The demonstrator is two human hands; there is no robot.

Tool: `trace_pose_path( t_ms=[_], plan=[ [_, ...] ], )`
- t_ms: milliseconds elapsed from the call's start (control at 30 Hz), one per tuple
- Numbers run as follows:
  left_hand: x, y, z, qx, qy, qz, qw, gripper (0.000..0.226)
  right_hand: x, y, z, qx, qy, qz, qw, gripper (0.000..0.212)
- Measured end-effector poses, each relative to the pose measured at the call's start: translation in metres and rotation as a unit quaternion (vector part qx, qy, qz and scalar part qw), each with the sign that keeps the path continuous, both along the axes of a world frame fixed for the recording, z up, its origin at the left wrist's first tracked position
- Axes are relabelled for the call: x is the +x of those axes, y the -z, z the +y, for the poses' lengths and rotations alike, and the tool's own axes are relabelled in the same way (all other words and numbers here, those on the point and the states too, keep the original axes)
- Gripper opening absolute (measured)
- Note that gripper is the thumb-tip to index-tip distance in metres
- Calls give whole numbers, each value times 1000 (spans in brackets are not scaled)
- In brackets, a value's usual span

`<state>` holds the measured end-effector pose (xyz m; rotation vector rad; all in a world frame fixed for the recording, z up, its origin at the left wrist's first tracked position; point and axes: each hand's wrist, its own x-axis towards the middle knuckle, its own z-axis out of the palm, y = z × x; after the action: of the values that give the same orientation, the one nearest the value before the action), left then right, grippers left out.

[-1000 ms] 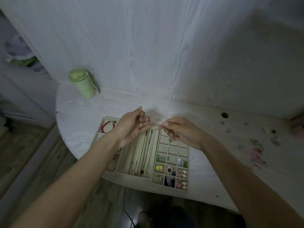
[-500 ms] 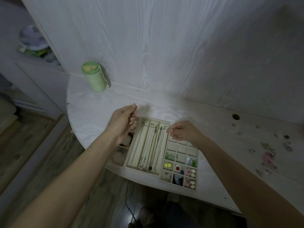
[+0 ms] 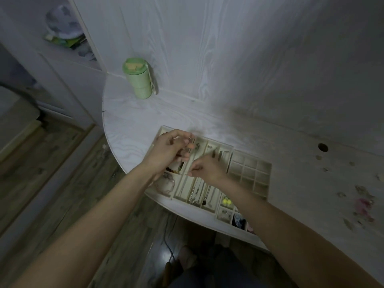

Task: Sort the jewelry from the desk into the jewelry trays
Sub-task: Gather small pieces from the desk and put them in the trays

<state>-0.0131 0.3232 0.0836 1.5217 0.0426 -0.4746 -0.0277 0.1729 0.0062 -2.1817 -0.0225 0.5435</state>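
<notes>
Stretching a thin chain (image 3: 188, 161) over the long-slot tray (image 3: 220, 147) at the desk's (image 3: 128, 125) front edge: left hand (image 3: 169, 150) and right hand (image 3: 204, 168) each pinch one end. Risk: snagging necklaces (image 3: 195, 194) already laid there.

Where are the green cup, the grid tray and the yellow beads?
green cup (image 3: 139, 84), head view, on its side wall.
grid tray (image 3: 249, 173), head view, on an inner divider.
yellow beads (image 3: 226, 202), head view, on the pair.

Two bare forearms, no sleeves in view, left hand (image 3: 168, 150), right hand (image 3: 206, 170), wrists unadorned
</notes>
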Motion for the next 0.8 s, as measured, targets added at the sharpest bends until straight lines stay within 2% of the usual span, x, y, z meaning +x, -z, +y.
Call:
trace_pose_path(
  t_ms=[133, 300, 467, 633, 800],
  plan=[
    [-4, 4, 4, -5, 8, 27, 1000, 19, -9, 15, 15, -91, -110, 2, 990, 14],
    [-8, 4, 7, -8, 12, 40, 999, 18, -14, 21, 24, -188, -232, -23, 954, 16],
    [-12, 6, 8, -8, 28, 49, 998, 14, -15, 27, 28, -234, -280, -20, 931, 20],
    [-14, 5, 5, -7, 36, 52, 998, 13, -13, 26, 23, -192, -272, -2, 943, 23],
    [-17, 0, -2, -13, 50, 55, 997, 13, -5, 6, 2, -58, -155, 3, 986, 18]
  ],
)
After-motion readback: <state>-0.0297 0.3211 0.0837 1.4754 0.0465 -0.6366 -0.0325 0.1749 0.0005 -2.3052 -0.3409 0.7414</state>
